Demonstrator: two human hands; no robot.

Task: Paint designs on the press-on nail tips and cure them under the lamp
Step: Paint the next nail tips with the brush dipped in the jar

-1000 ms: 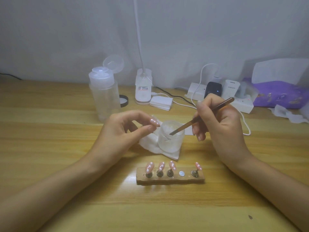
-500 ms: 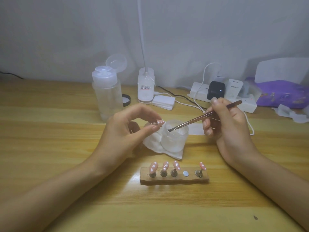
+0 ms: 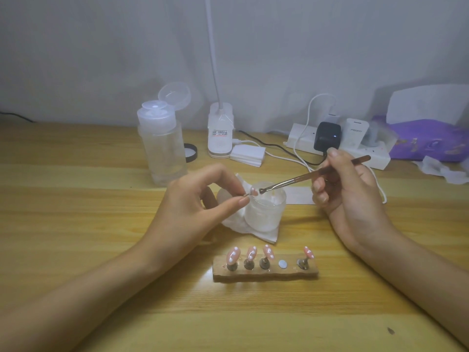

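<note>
My left hand (image 3: 198,199) pinches a small pink nail tip (image 3: 252,192) on its stud between thumb and forefinger, just over the rim of a frosted jar (image 3: 266,207). My right hand (image 3: 347,194) grips a thin metal tool (image 3: 312,175) like a pen; its small round end sits right beside the held nail tip. In front stands a wooden holder (image 3: 265,273) carrying several pink nail tips (image 3: 251,254) with white dots, one slot showing a bare round pad.
A white cloth (image 3: 256,229) lies under the jar. Behind are a clear pump bottle (image 3: 162,146) with its lid flipped open, a white lamp base (image 3: 220,133) with a thin neck, a power strip (image 3: 340,146) with chargers and cables, and a purple pack (image 3: 431,141).
The tool's tip has come out of the jar and moved left up to the nail tip in my left hand. My right hand has shifted right and slightly up.
</note>
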